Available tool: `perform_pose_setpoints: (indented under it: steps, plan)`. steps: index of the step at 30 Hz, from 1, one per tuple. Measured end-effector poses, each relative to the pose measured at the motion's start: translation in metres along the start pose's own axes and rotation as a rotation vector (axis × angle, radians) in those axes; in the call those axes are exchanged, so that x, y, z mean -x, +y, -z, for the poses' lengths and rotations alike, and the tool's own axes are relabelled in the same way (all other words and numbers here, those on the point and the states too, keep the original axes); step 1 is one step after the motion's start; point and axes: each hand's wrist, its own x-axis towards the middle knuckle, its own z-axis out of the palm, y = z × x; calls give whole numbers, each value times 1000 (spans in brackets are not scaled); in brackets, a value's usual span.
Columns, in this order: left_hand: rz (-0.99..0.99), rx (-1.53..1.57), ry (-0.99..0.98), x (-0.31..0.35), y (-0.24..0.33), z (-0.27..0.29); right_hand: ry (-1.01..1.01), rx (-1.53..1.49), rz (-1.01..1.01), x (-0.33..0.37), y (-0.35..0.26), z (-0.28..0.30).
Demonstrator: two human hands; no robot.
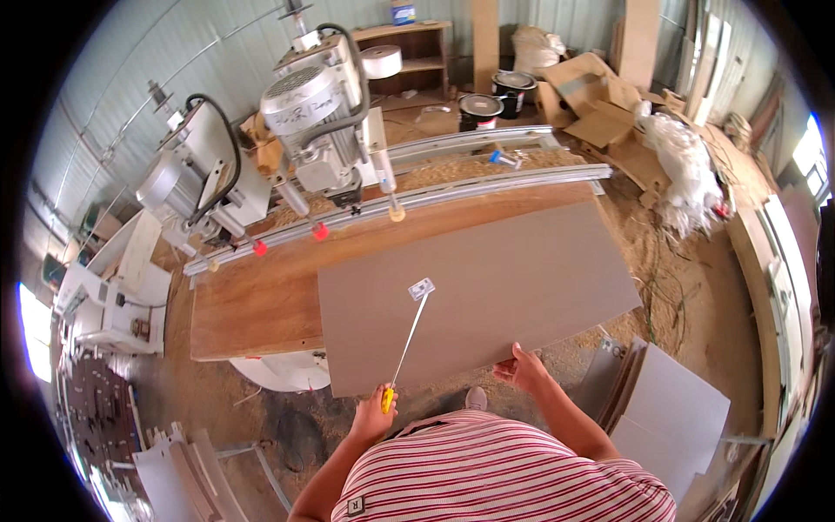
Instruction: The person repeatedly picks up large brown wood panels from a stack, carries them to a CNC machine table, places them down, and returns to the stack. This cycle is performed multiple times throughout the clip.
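Observation:
My left hand [374, 416] is closed around a yellow tape measure [387, 399] at the near edge of a grey-brown board [487, 287]. The tape's thin pale blade [410, 337] runs out over the board to a small printed label [421, 289] stuck on its face. At the same near edge, farther right, my right hand [524, 370] pinches the board, its thumb over the top and the fingers partly below. The board lies aslant on a brown wooden machine table [252, 317], its near side reaching past the table's front edge.
Behind the board stand grey drilling motors [304, 100] over a metal rail [487, 184]. Stacked panels [670, 400] lean at the near right, more panels [178, 474] at the near left. Cardboard [600, 126], plastic wrap [683, 170] and black buckets [480, 106] occupy the sawdust-strewn far side.

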Motion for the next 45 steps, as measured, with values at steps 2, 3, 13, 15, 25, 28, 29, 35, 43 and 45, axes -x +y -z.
perform_pose_setpoints:
  steps: [2, 3, 13, 15, 25, 28, 29, 35, 43, 45]
  plan:
    - [59, 66, 66, 18, 0, 2, 15, -12, 165, -17, -2, -10]
    - [70, 130, 128, 24, -14, -1, 22, -21, 247, -27, -1, -16]
    - [180, 261, 358, 59, -32, 38, 323, 109, 262, -71, -51, -56]
    - [168, 297, 392, 66, -45, 41, 401, 117, 348, -77, -50, -63]
    - [214, 343, 236, 101, -69, 77, 633, 194, 478, -89, -46, -90]
    - [200, 340, 215, 104, -74, 83, 560, 182, 506, -91, -46, -88]
    - [183, 326, 206, 103, -73, 86, 554, 184, 510, -91, -45, -87]
    - [137, 362, 218, 105, -55, 104, 609, 153, 453, -93, -47, -91]
    - [163, 380, 226, 106, -64, 106, 540, 128, 471, -93, -46, -89]
    - [168, 346, 225, 107, -59, 107, 542, 132, 474, -94, -45, -86]
